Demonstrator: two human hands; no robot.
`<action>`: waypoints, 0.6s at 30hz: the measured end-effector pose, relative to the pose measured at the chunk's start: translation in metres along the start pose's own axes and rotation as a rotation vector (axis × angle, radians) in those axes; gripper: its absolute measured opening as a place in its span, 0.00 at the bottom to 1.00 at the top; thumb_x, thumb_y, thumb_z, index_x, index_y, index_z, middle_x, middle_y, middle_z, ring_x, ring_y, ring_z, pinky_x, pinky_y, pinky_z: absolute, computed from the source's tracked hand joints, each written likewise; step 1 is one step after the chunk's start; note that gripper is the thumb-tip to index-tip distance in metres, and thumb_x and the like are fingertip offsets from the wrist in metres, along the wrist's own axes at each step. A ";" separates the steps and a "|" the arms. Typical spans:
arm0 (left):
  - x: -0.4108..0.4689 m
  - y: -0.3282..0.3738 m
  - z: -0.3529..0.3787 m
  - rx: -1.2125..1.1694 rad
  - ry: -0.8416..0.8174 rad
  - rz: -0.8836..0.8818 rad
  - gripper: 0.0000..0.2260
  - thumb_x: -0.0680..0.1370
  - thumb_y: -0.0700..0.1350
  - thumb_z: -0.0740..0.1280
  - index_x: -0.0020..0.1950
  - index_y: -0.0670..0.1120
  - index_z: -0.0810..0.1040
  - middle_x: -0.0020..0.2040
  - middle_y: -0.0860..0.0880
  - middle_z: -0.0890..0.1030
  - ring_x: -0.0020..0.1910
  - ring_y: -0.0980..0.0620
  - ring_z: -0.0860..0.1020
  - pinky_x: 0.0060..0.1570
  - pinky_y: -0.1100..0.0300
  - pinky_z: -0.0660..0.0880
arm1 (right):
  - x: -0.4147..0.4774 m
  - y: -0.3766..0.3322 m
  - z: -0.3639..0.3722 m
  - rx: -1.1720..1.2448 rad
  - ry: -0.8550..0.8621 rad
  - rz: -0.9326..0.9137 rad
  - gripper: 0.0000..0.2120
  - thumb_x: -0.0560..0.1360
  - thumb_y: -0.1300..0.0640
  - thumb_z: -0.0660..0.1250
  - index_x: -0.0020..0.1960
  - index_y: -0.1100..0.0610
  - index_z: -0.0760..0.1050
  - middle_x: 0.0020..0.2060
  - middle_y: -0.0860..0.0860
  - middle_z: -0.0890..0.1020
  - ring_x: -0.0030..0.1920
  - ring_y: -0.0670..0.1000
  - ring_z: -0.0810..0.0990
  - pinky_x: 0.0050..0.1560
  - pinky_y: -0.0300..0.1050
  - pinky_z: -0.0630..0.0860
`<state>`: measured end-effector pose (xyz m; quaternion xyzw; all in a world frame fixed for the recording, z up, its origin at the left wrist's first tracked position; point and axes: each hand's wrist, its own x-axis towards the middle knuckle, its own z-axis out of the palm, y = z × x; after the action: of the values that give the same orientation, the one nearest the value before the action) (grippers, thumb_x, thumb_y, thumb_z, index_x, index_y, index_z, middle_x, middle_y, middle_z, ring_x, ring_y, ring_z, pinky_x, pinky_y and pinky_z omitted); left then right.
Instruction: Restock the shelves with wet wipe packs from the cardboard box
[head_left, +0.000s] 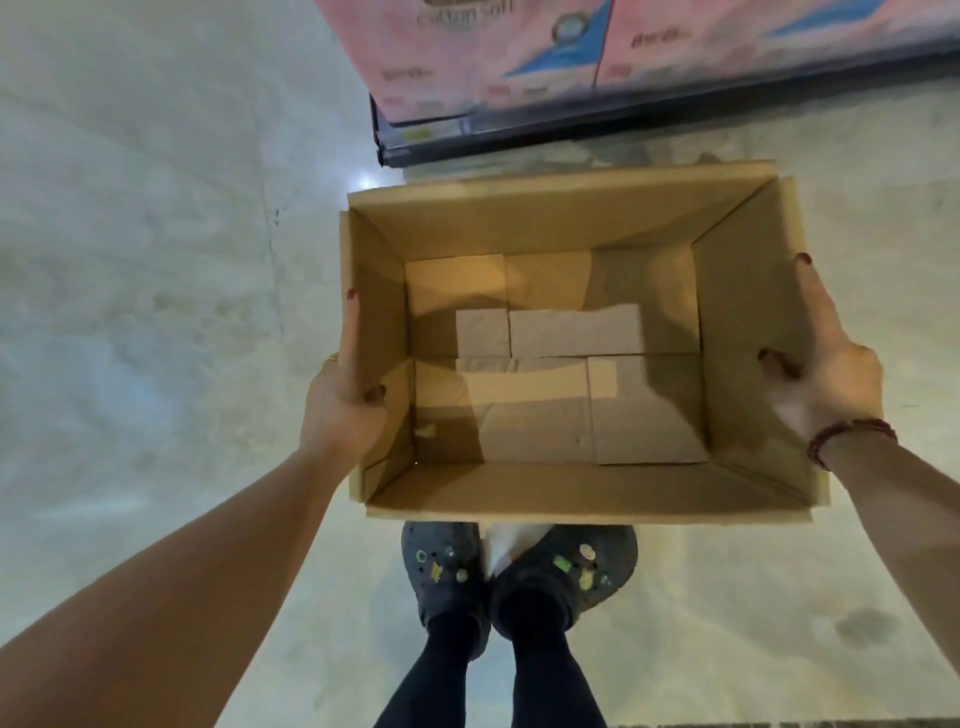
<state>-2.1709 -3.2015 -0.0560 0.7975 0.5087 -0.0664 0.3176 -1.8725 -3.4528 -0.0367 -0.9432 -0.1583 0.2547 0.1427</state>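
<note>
An open brown cardboard box (566, 218) hangs above the floor in front of me, and only its bare bottom flaps show inside. My left hand (343, 400) grips the box's left wall, thumb hooked over the rim into the box and fingers along the outside. My right hand (826, 374) holds the right wall the same way, thumb inside and fingers stretched along the outer face. No wet wipe packs are visible in the box. Pink packs (483, 57) with blue corners stand on the bottom shelf just beyond the box.
The dark shelf edge (597, 122) runs across the top, with its end corner at top centre. Pale polished floor (145, 260) spreads to the left and around. My two feet in grey clogs (519, 577) stand directly below the box's near edge.
</note>
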 end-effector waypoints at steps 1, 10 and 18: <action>0.005 -0.005 0.010 -0.007 0.009 -0.004 0.44 0.77 0.32 0.62 0.76 0.62 0.36 0.65 0.47 0.72 0.51 0.55 0.69 0.48 0.62 0.71 | 0.007 0.003 0.009 -0.009 0.004 0.002 0.39 0.76 0.62 0.62 0.74 0.34 0.46 0.55 0.67 0.77 0.52 0.69 0.76 0.58 0.57 0.74; 0.035 -0.030 0.066 0.007 0.021 -0.015 0.44 0.77 0.36 0.64 0.76 0.61 0.35 0.58 0.42 0.76 0.46 0.50 0.74 0.47 0.52 0.76 | 0.047 0.019 0.051 -0.035 -0.011 -0.003 0.39 0.76 0.62 0.61 0.74 0.34 0.46 0.55 0.67 0.77 0.53 0.69 0.75 0.59 0.58 0.73; 0.043 -0.037 0.080 0.059 0.023 -0.021 0.43 0.77 0.37 0.65 0.77 0.59 0.37 0.58 0.41 0.76 0.43 0.51 0.73 0.43 0.56 0.75 | 0.052 0.031 0.070 0.028 -0.025 0.039 0.41 0.76 0.64 0.62 0.74 0.34 0.43 0.52 0.65 0.77 0.48 0.66 0.75 0.52 0.59 0.75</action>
<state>-2.1641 -3.2039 -0.1542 0.8019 0.5183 -0.0755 0.2874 -1.8599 -3.4484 -0.1280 -0.9408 -0.1380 0.2716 0.1488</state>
